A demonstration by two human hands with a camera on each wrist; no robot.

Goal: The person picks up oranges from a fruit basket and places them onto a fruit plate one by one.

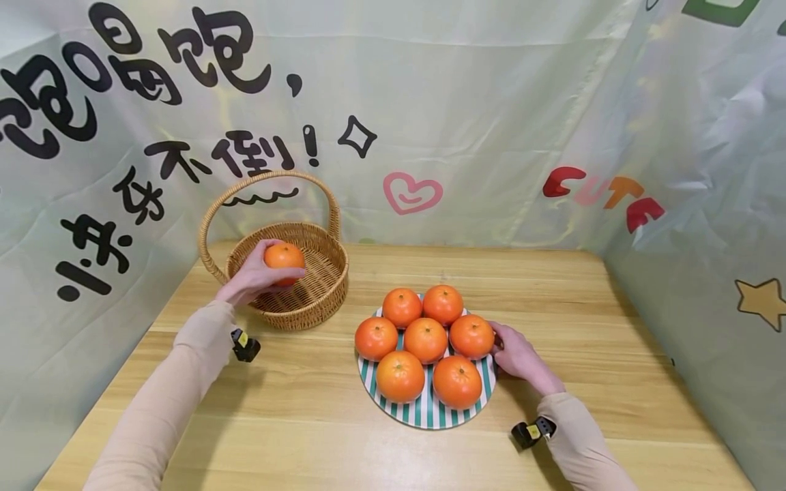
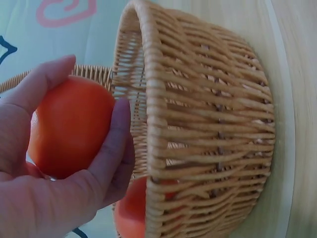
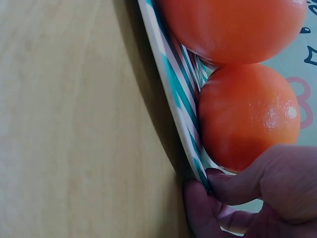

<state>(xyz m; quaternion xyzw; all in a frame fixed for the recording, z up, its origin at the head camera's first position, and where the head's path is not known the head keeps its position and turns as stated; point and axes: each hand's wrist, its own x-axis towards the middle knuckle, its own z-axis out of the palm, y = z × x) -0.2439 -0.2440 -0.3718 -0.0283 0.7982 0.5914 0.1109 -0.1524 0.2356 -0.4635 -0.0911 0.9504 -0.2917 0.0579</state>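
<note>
My left hand (image 1: 254,271) grips an orange (image 1: 285,257) above the wicker basket (image 1: 310,315), thumb on one side and fingers on the other. Through the basket's side in the left wrist view, a second orange (image 2: 131,210) shows inside; the hand hides it in the head view. At the right edge of a round plate (image 1: 430,417) with green and white stripes, my right hand (image 1: 517,351) pinches the rim between thumb and fingers. Several oranges (image 1: 426,340) sit close together on this plate, the nearest one (image 3: 250,116) just beside the right thumb.
The basket's tall arched handle (image 1: 270,176) rises at the back left. Printed cloth walls (image 1: 479,123) enclose the wooden table (image 1: 295,423) at the back and both sides. Bare wood lies between basket and plate.
</note>
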